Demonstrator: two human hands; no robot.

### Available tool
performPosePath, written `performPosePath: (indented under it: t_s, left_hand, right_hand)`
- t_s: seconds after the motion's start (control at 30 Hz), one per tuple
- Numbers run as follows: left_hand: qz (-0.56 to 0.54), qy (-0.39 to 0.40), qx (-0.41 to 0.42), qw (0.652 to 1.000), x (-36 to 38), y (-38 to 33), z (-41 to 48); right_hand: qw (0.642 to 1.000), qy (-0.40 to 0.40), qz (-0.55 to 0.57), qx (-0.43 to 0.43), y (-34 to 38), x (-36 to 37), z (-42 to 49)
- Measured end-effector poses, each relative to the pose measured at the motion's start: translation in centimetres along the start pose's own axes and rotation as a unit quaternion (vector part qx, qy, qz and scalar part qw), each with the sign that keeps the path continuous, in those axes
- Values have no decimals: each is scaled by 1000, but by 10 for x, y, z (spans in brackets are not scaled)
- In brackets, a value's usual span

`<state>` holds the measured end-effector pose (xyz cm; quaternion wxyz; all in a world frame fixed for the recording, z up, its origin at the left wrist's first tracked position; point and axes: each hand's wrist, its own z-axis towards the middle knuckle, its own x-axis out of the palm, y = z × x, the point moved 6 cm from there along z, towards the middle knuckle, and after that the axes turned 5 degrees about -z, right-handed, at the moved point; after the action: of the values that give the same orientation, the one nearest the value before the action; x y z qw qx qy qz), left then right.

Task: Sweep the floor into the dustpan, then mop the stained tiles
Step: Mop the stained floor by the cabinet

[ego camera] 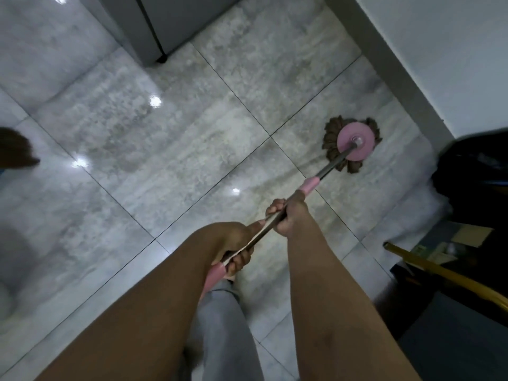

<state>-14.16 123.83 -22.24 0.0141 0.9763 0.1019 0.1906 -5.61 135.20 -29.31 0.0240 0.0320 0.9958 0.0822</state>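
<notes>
While both hands grip one pole, head view only:

Mop point(353, 143): right of centre in frame; pink disc on top, brown strands splayed flat on the tiles point(165, 127), near the grey skirting point(384, 64).
Pole point(334, 163): metal, runs diagonally from the disc down-left to the hands; pink sleeve just above the right hand, pink grip below the left.
Right hand point(288, 215): centre frame, higher on the pole; fingers curled tight around it, pressed together.
Left hand point(233, 243): lower centre, nearer the body; fingers wrapped around the pole just above the pink grip.
Tiles: pale grey, glossy, light spots reflected; dark grout lines.
Cabinet point(165, 20): top centre, grey.
Leg point(220, 325): grey trousers, bottom centre.
Yellow bar point(439, 273): lower right, beside dark blurred items; cannot identify.
</notes>
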Motion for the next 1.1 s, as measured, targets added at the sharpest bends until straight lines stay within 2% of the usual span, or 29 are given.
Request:
performPosePath:
  t_s: [0.2, 0.4, 0.57, 0.67, 0.77, 0.87, 1.1]
  left_hand:
    - [4, -13, 9, 1000, -28, 97, -27]
    - [1, -53, 8, 999, -81, 229, -70]
    - [-53, -91, -30, 994, -131, 357, -120]
    - [-81, -105, -54, 990, -146, 396, -138]
    - [-82, -103, -54, 990, -145, 395, -139]
    - [-76, -97, -40, 992, -125, 368, -125]
    - [-50, -48, -2, 998, -18, 254, -53]
  right_hand:
    - [999, 40, -10, 7, -99, 15, -37]
    - [999, 48, -25, 5, -234, 50, -85]
    - [993, 79, -59, 57, -365, 88, -135]
    - [991, 90, -57, 75, -403, 100, -154]
    - [990, 91, -68, 85, -402, 97, -155]
    - [990, 93, -80, 71, -371, 81, -142]
    - [992, 73, -95, 26, -238, -8, -80]
